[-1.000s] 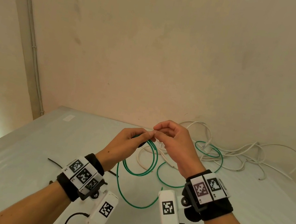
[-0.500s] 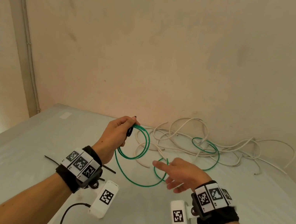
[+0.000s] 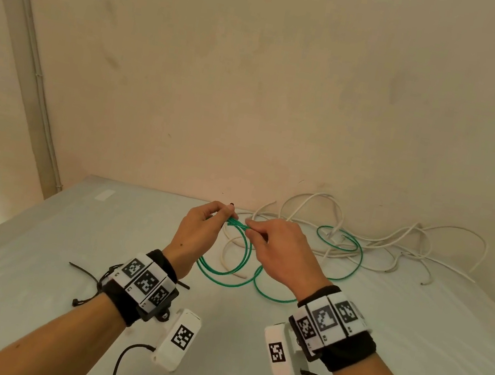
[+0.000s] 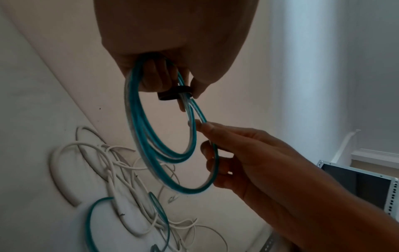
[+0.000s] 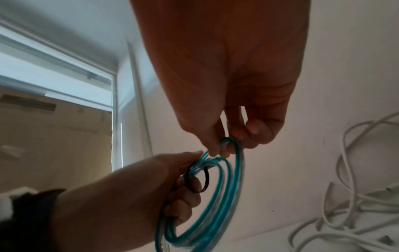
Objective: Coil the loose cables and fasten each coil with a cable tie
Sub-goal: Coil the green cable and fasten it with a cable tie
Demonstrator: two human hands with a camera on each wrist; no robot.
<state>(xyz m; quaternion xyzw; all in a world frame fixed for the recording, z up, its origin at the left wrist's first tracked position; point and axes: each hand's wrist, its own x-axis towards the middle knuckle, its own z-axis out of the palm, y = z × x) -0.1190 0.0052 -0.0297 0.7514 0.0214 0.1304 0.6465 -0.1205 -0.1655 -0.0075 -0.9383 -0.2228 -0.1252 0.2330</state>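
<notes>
A thin green cable [image 3: 244, 253] hangs in several loops from my left hand [image 3: 200, 228], which grips the top of the coil [image 4: 151, 139] above the table. A black loop of cable tie [image 4: 172, 94] sits around the strands by my left thumb, seen too as the black tie [image 5: 197, 180] in the right wrist view. My right hand [image 3: 275, 250] pinches a strand of the green cable [image 5: 226, 145] right beside the left fingers. The cable's loose tail [image 3: 342, 257] trails over the table to the right.
A tangle of white cables [image 3: 362, 234] lies against the wall at the back right of the grey table [image 3: 35, 251]. Black cable ties [image 3: 86, 273] lie on the table left of my left wrist. A metal rack [image 4: 367, 184] shows at the right.
My right hand, which hung open and low half a second ago, has risen to the coil and now pinches a strand beside the left hand. The left hand kept hold of the coil.
</notes>
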